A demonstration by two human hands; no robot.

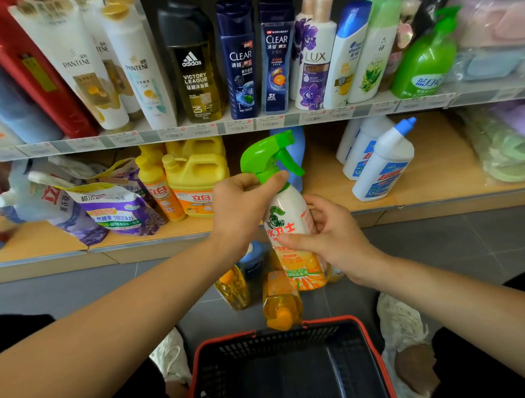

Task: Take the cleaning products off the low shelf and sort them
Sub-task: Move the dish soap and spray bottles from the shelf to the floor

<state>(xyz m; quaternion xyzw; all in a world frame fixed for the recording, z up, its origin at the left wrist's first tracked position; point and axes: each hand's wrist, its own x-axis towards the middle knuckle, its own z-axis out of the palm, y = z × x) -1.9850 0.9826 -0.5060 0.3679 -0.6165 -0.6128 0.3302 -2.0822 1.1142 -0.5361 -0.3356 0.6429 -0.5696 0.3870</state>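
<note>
Below the low shelf (167, 241), a red-rimmed black basket (290, 361) sits on the floor, nothing visible inside it. Two yellow bottles (281, 302) lie just beyond its rim. Spray bottle (291, 218) held above them, long axis near upright, green nozzle pointing right. Left hand (240, 208) grips its neck; right hand (331, 235) clasps its body.

We see a white spray bottle (288, 215) with green trigger head and orange label, held nearly upright in front of the low shelf (433, 175). On the floor below it stand two yellow bottles (281, 299) and a blue-capped one (253, 258).
</note>
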